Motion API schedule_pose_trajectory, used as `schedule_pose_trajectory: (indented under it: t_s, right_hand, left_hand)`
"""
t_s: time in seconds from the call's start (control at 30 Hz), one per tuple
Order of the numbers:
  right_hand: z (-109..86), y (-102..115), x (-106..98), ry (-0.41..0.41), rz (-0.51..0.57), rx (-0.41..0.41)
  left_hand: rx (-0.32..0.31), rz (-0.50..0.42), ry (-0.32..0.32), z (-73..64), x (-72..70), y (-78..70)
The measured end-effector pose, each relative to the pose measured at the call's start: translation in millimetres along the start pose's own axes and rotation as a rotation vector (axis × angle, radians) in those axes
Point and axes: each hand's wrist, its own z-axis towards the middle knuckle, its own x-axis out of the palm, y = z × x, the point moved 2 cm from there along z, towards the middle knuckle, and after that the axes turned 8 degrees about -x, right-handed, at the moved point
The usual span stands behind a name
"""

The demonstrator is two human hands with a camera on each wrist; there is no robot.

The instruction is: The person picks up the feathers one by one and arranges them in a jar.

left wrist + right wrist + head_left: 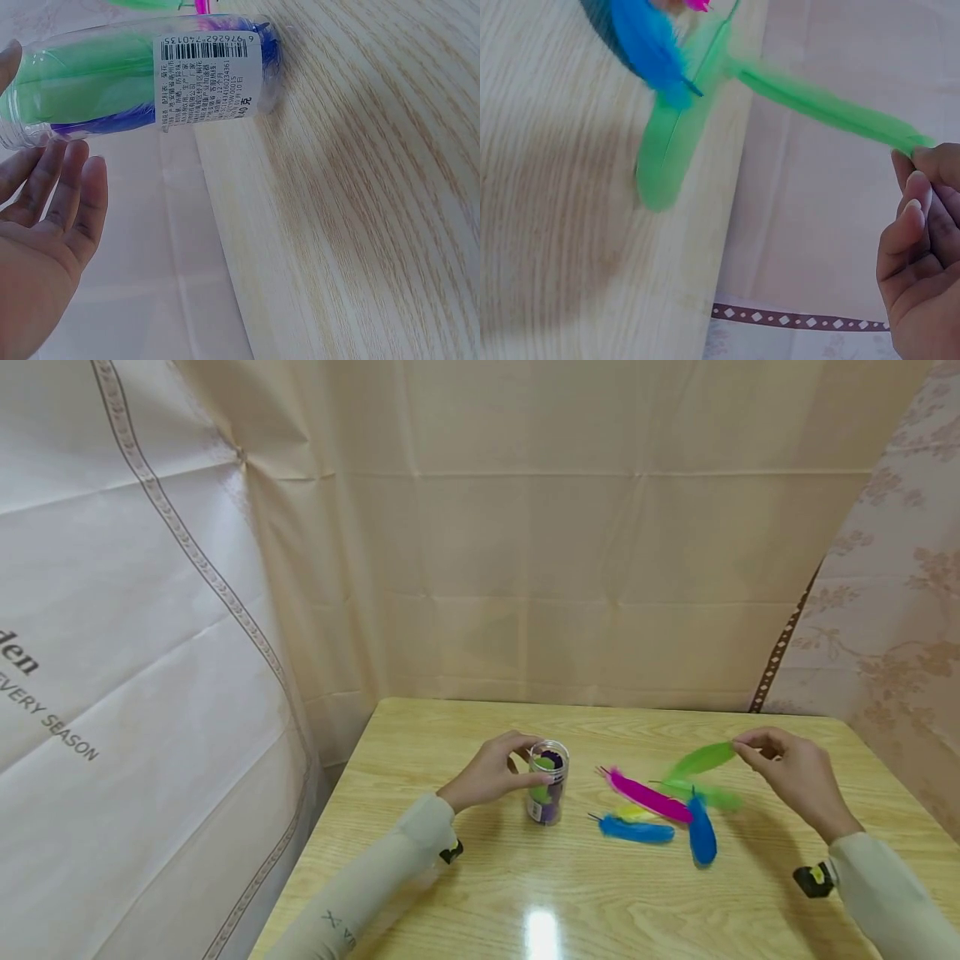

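Observation:
My left hand (491, 772) grips a clear plastic jar (553, 793) near its open top, thumb on one side and fingers on the other. Through its wall, green and purple-blue feathers show, and a white barcode label (206, 79) is stuck on it. Between thumb and forefinger, my right hand (797, 777) pinches the tip of a green feather (701, 760) held above the table. Beneath it lies another green feather (664, 157). Close by are a magenta feather (651, 797), a yellow feather (634, 812) partly covered, and two blue feathers (637, 832).
Everything rests on a light wood-grain table (465, 893). Beige cloth (525, 543) hangs behind its far edge. Printed white cloth (150, 693) hangs at the left and floral cloth (900, 610) at the right.

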Motion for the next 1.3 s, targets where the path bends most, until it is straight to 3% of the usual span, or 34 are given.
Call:
schedule_pose_trajectory:
  t_s: [0.43,0.7,1.3]
  right_hand:
    - [6.7,13,-2,0.001,-0.009,-0.052]
    - [13.2,26,-5,-0.052,-0.019,-0.078]
    - [21.5,49,-10,-0.022,0.001,-0.094]
  left_hand:
    - [-0.004,-0.005,0.001,0.1,0.8,0.4]
    - [-0.008,0.005,0.000,-0.7,-0.3,-1.5]
    - [-0.016,0.006,-0.005,-0.4,-0.7,-1.0]
